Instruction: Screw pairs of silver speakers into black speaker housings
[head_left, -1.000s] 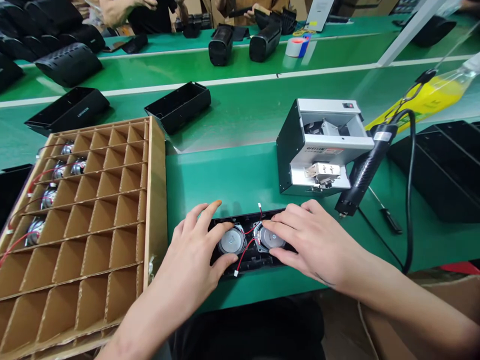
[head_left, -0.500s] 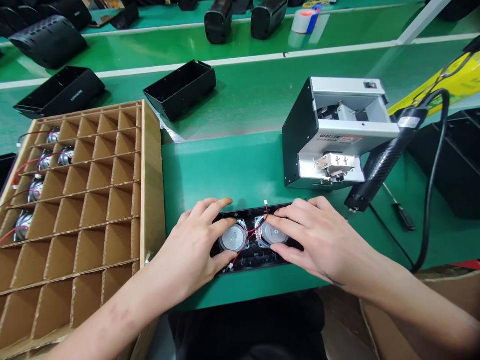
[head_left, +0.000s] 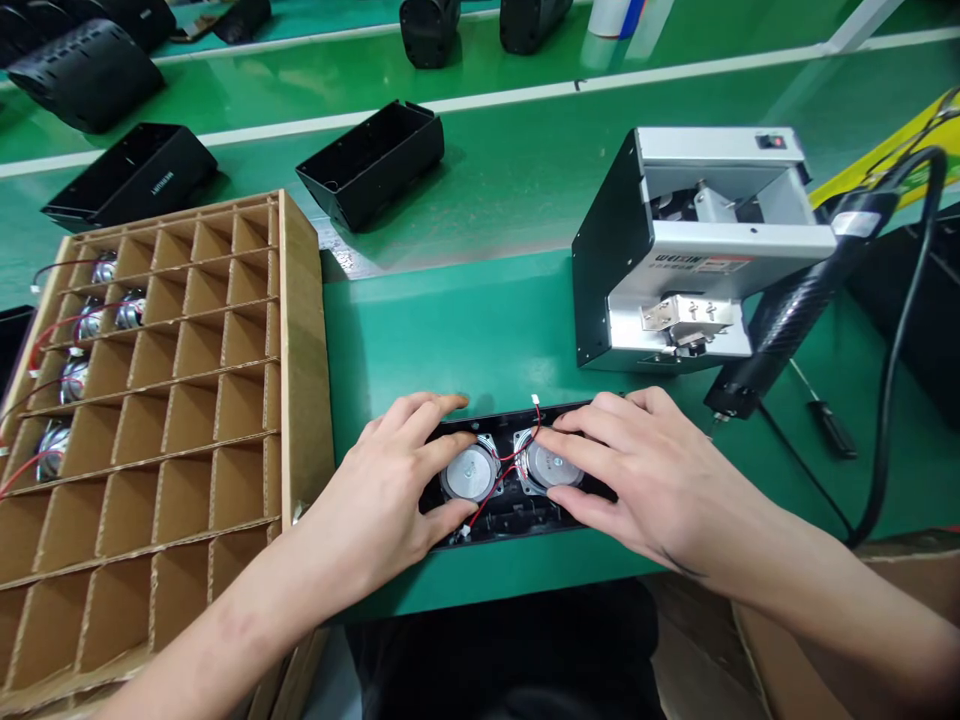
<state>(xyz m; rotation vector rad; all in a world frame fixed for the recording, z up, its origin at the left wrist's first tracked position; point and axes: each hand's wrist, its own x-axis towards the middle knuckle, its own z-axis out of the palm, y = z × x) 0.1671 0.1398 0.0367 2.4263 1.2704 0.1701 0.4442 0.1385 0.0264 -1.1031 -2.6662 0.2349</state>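
Observation:
A long black housing (head_left: 517, 520) lies on the green table in front of me. Two round speakers sit side by side in it, with red and black wires crossing between them. My left hand (head_left: 401, 475) has its thumb and fingers round the left speaker (head_left: 470, 474). The right speaker (head_left: 553, 466) is gripped in the same way by my right hand (head_left: 637, 470). One white connector (head_left: 535, 399) sticks up past the far edge of the housing, another (head_left: 466, 531) lies near my left thumb.
A divided cardboard box (head_left: 306, 340) with several speakers stands at the left. Behind are open black casings (head_left: 371, 165). A silver and black machine (head_left: 697, 250), a black electric screwdriver (head_left: 802, 310) and a hand screwdriver (head_left: 831, 430) are at the right.
The view has shifted slightly, so the machine and screwdrivers appear farther right. Both hands keep their hold on the speakers, with barely any movement.

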